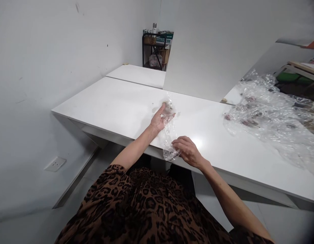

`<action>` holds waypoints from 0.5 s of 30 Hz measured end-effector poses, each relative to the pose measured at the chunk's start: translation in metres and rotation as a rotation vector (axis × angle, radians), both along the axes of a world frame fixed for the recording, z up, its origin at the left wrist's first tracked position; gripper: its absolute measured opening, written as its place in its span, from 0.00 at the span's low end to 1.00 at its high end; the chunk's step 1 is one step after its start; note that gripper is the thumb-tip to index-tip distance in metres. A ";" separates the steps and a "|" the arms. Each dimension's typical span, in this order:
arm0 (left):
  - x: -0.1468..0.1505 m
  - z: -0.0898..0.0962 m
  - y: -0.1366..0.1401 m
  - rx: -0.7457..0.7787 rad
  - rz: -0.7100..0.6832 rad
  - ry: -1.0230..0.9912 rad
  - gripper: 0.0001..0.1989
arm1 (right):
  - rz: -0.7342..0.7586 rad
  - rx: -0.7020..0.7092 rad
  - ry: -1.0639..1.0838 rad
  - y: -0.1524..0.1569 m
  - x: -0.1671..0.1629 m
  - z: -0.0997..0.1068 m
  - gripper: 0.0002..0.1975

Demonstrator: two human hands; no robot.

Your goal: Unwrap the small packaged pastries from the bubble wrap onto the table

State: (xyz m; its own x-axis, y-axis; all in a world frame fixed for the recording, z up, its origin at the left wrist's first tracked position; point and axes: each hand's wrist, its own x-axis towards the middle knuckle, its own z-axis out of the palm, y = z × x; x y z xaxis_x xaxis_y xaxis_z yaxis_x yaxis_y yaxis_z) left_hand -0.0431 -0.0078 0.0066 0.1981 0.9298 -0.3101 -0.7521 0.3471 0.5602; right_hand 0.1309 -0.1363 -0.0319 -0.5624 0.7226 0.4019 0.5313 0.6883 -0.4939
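A clear, crinkled plastic bag hangs between my two hands over the front edge of the white table. My left hand grips its upper end, thumb on one side and fingers behind; a small brownish thing shows through the plastic there, too blurred to name. Lower down, my right hand pinches the bag's other end near the table edge with curled fingers. The bag's lower tip dangles in front of the edge.
A large heap of clear plastic bags, some with small dark red things inside, covers the table's right side. A white panel rises behind the table. A black shelf rack stands at the back, and a wall borders the left.
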 end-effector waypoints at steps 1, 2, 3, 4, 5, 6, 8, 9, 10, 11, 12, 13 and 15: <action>-0.002 0.000 0.000 0.009 -0.018 -0.006 0.13 | -0.015 -0.014 -0.038 -0.004 0.005 -0.003 0.10; -0.004 -0.001 0.000 0.009 -0.043 -0.010 0.14 | -0.037 -0.020 -0.065 -0.006 0.012 -0.005 0.11; -0.006 -0.002 0.000 -0.001 -0.067 -0.004 0.15 | -0.064 -0.018 -0.090 -0.008 0.019 -0.007 0.11; -0.007 -0.004 0.000 -0.019 -0.086 0.015 0.17 | -0.099 -0.002 -0.113 -0.009 0.029 -0.007 0.10; -0.008 -0.005 0.001 -0.043 -0.098 0.044 0.17 | -0.148 0.024 -0.139 -0.008 0.040 -0.007 0.09; -0.010 -0.006 0.002 -0.067 -0.103 0.077 0.17 | -0.215 0.056 -0.169 -0.007 0.051 -0.007 0.09; -0.012 -0.007 0.002 -0.113 -0.113 0.114 0.16 | -0.395 0.125 -0.233 -0.003 0.078 -0.007 0.08; -0.013 -0.007 0.002 -0.132 -0.123 0.112 0.14 | -0.494 0.149 -0.259 0.000 0.091 -0.007 0.09; -0.013 -0.007 0.001 -0.146 -0.138 0.103 0.13 | -0.587 0.162 -0.277 0.004 0.104 -0.007 0.10; -0.013 -0.006 0.001 -0.158 -0.157 0.096 0.13 | -0.664 0.162 -0.288 0.007 0.116 -0.006 0.11; -0.012 -0.006 0.000 -0.169 -0.180 0.099 0.13 | -0.719 0.149 -0.290 0.009 0.126 -0.005 0.11; -0.010 -0.006 -0.001 -0.178 -0.207 0.114 0.14 | -0.740 0.120 -0.284 0.011 0.133 -0.002 0.12; -0.007 -0.006 -0.001 -0.190 -0.254 0.173 0.15 | -0.683 0.022 -0.225 0.011 0.136 0.008 0.17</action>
State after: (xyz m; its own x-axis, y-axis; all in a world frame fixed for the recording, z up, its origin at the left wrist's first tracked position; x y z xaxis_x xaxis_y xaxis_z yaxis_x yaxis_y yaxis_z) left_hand -0.0497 -0.0090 0.0005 0.3451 0.7802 -0.5218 -0.5279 0.6210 0.5794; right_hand 0.2669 -0.1254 -0.0238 -0.0588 0.9356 0.3480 0.9340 0.1746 -0.3116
